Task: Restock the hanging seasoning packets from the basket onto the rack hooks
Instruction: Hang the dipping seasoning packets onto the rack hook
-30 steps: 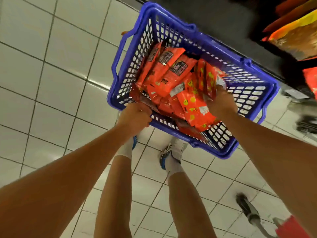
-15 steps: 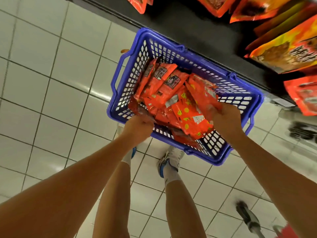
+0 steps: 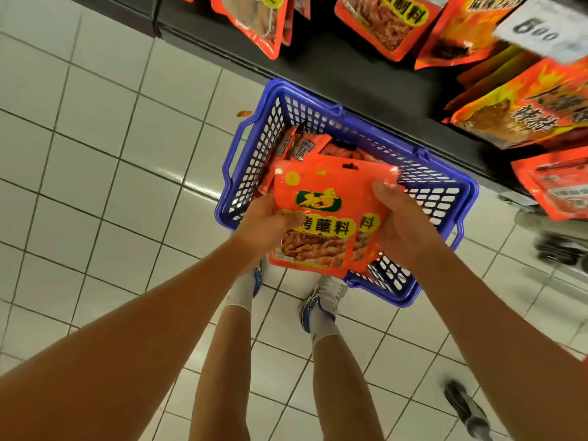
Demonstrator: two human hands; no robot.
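A: Which step is this?

B: The pick-up, I'd say. Both hands hold a small stack of packets (image 3: 321,218) above the basket (image 3: 439,173), clear of the ones left inside (image 3: 302,148). The left hand (image 3: 270,224) grips the stack's left edge, thumb curled over the front. The right hand (image 3: 404,224) clasps the right edge, fingers wrapped behind and thumb near the top corner.

A: One packet or several?

B: At least two; a second label peeks out behind the front one on the right. How many in all I cannot tell.

A: And the basket?

B: On the tiled floor (image 3: 95,154), just in front of the person's shoes and against the base of the rack (image 3: 350,68). Hung packets (image 3: 525,106) show at the top right; no hook is visible.

A: What does the next move call for?

B: Probably raising the stack to the rack, finding a free hook, and lining the punched hole (image 3: 350,167) at the top edge up with it. One hand would likely need to steady the stack while the other feeds packets on.
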